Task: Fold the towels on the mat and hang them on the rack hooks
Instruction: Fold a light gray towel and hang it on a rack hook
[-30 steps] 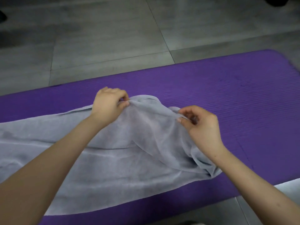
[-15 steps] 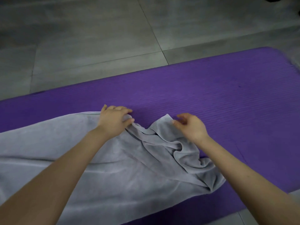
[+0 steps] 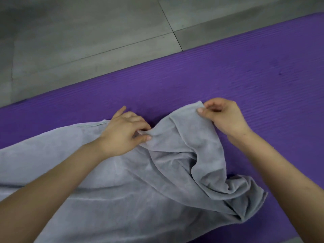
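A grey towel (image 3: 136, 186) lies rumpled across the purple mat (image 3: 245, 71), stretching off the left edge of the head view. My left hand (image 3: 122, 135) pinches a fold along the towel's far edge between thumb and fingers. My right hand (image 3: 226, 118) pinches the towel's far right corner and holds it slightly up off the mat. Between the two hands the cloth sags in loose creases, and its near right end is bunched. No rack or hooks are in view.
Grey floor tiles (image 3: 87, 32) lie beyond the mat's far edge. Bare purple mat extends to the right of the towel and beyond it. The mat's near edge shows at the bottom right.
My right hand has moved right and slightly away, drawing the towel corner outward. My left hand keeps its pinch on the far edge at about the same spot.
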